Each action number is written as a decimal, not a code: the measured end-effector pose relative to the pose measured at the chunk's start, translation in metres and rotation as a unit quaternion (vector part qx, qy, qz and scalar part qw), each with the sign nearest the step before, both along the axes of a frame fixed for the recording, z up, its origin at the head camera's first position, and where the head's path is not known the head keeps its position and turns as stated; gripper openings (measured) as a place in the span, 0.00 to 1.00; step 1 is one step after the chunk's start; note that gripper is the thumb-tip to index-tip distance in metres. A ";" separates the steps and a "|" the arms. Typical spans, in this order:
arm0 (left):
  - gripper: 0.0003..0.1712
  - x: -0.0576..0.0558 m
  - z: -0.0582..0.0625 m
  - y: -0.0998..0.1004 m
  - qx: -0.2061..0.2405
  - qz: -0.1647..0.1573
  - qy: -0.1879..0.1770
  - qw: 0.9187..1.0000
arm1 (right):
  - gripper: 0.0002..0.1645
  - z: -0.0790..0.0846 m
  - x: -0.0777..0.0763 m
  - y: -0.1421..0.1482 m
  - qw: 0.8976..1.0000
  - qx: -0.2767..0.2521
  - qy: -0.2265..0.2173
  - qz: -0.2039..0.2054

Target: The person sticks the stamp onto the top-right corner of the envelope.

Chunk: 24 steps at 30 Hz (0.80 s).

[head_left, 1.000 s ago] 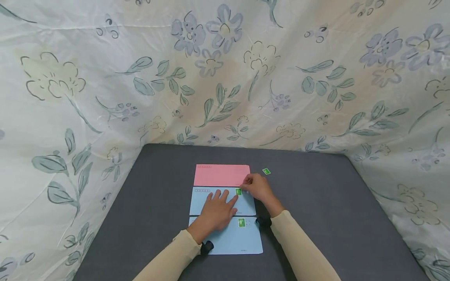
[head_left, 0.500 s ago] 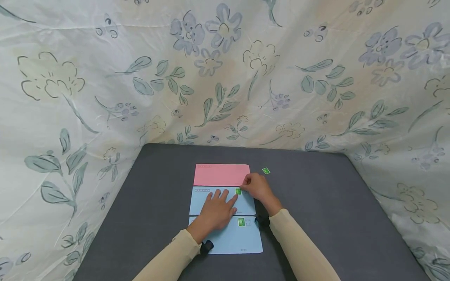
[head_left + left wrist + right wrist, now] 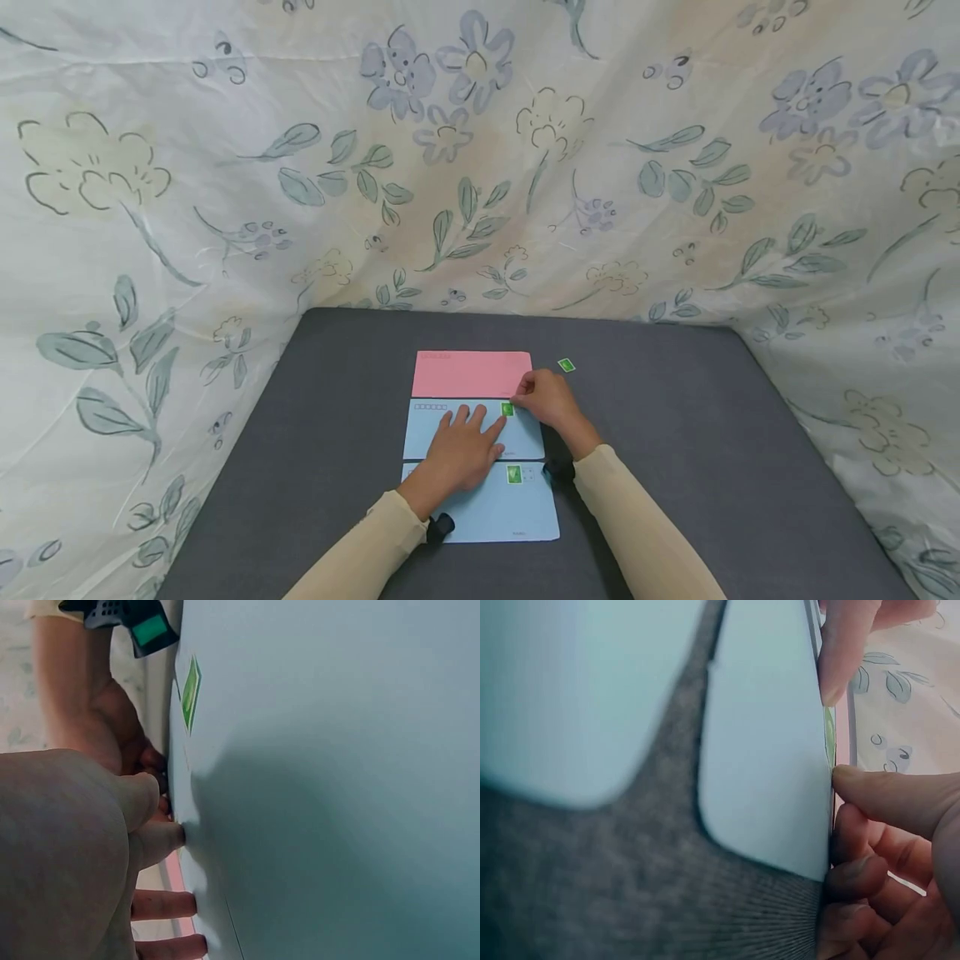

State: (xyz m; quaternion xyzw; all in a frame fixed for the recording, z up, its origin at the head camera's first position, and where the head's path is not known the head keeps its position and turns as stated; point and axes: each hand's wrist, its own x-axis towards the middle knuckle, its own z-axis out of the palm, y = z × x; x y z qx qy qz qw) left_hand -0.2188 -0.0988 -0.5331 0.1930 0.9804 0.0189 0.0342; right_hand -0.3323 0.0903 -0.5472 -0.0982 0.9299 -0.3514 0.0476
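Observation:
My left hand (image 3: pixel 463 450) lies spread on the middle blue envelope (image 3: pixel 528 437), its index fingertip at the lower edge of a green stamp (image 3: pixel 507 409). The stamp sits in that envelope's upper right corner. Thumb and index finger of my right hand (image 3: pixel 546 398) pinch at the stamp's upper right edge, with the other fingers curled beneath. Seen edge-on in the right wrist view, the stamp (image 3: pixel 829 735) shows between a left fingertip and the right thumb (image 3: pixel 855 782). Nearer me, a second blue envelope (image 3: pixel 498 512) bears its own green stamp (image 3: pixel 513 474), partly under my left wrist.
A pink envelope (image 3: pixel 468 373) lies beyond the blue ones, all in one column on the dark grey table (image 3: pixel 675 450). To its right is a loose green stamp (image 3: pixel 566 365). A flowered cloth (image 3: pixel 465 167) hangs behind and beside the table.

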 end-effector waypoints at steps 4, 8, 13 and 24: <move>0.31 0.000 -0.001 0.000 -0.001 0.000 -0.003 1.000 | 0.12 -0.004 -0.003 0.004 1.000 -0.019 -0.011 -0.002; 0.31 0.000 0.000 0.000 -0.001 0.001 -0.001 1.000 | 0.11 -0.006 -0.007 0.009 0.999 -0.039 -0.019 -0.002; 0.31 0.002 0.001 -0.001 0.002 0.002 -0.001 1.000 | 0.12 -0.007 -0.006 0.012 0.998 -0.060 -0.024 0.000; 0.32 0.006 -0.001 -0.003 0.016 -0.010 0.001 1.000 | 0.11 -0.005 -0.003 0.016 0.995 -0.095 -0.028 -0.001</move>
